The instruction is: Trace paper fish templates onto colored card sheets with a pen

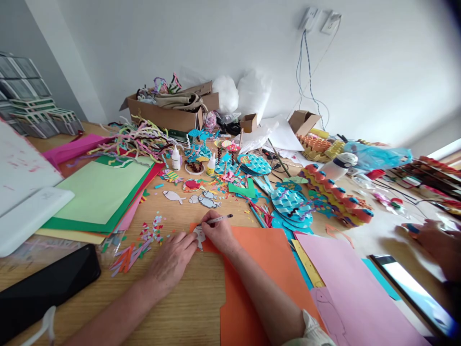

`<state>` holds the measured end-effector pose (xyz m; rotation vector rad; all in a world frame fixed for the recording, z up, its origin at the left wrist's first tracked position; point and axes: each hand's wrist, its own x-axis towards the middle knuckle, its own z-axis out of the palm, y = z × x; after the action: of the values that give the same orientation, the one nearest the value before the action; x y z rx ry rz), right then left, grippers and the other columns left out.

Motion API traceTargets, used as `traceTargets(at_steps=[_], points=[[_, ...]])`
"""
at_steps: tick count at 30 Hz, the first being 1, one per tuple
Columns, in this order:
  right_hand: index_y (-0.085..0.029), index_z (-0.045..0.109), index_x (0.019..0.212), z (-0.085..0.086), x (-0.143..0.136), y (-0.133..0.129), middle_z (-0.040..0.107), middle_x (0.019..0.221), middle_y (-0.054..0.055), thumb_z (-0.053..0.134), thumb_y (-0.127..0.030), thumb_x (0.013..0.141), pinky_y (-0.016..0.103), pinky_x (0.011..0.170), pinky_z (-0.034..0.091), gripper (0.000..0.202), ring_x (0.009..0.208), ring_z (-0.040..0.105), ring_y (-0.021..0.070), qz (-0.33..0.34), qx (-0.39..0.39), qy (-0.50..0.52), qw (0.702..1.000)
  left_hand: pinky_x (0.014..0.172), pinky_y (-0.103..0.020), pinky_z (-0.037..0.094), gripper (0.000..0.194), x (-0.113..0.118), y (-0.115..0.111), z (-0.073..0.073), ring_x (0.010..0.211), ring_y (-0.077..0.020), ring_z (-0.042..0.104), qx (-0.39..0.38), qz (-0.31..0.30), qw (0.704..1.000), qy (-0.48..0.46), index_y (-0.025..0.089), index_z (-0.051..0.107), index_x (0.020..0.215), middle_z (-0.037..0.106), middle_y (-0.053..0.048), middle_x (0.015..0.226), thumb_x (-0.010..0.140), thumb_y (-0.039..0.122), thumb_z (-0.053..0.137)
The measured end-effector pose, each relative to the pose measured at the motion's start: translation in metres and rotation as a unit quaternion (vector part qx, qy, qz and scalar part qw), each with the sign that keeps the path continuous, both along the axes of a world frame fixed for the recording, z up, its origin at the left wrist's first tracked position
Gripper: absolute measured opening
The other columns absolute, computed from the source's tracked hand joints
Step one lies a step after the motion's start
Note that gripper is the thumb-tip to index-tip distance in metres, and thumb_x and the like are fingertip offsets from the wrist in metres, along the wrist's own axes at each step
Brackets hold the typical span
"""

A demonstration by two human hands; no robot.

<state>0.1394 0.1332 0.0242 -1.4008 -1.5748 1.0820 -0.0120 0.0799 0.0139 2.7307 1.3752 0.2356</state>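
My right hand (216,232) is closed round a pen (220,219), its tip down at a small white fish cutout (199,236). That cutout lies on the upper left corner of an orange sheet (266,269). The fingers of my left hand (175,254) lie flat, their tips at the cutout's left edge. Just beyond my hands are a grey fish cutout (174,196) and some blue-grey fish cutouts (209,199). Colored paper scraps (153,231) and thin strips (130,258) are scattered left of my left hand.
Green sheets (108,187) and a black phone (50,283) lie left. Glue bottles (175,158) stand near a cardboard box (162,113). Woven blue paper pieces (291,204), a pink sheet (345,278) and another phone (410,288) are right. Another person's hand (432,240) is far right.
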Motion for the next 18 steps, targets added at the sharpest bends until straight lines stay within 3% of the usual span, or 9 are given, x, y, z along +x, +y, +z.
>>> traceTargets(at_steps=[5,10,18], points=[[-0.02,0.046,0.06,0.0014,-0.0003,0.0,0.043,0.048,-0.008,0.046,-0.009,0.062,0.018,0.043,0.03,0.011,0.045,0.037,0.0081,0.001,-0.015,0.01,1.0,0.082,-0.036,0.044,0.026,0.0028,0.0079,0.0035,0.099,-0.0216,0.051,-0.013,-0.019,0.999,-0.035,0.015,0.06,0.103,0.059,-0.007,0.115,0.089,0.007,0.039],[-0.02,0.046,0.06,-0.0015,0.0004,0.0015,0.043,0.047,-0.008,0.047,-0.008,0.062,0.018,0.044,0.03,0.012,0.045,0.037,0.0076,-0.006,-0.005,0.01,1.0,0.08,-0.035,0.046,0.028,0.0056,0.01,0.0096,0.094,-0.0209,0.053,-0.04,-0.012,0.998,-0.047,0.014,0.059,0.099,0.062,-0.007,0.104,0.089,0.005,0.035],[-0.02,0.046,0.061,-0.0084,0.0023,0.0043,0.043,0.049,-0.008,0.047,-0.012,0.061,0.019,0.045,0.031,0.008,0.046,0.038,0.0085,-0.019,0.006,0.014,1.0,0.083,-0.036,0.046,0.026,0.0082,0.0108,0.0025,0.097,-0.0214,0.053,-0.016,-0.005,0.999,-0.035,0.015,0.059,0.105,0.062,-0.007,0.107,0.088,0.007,0.04]])
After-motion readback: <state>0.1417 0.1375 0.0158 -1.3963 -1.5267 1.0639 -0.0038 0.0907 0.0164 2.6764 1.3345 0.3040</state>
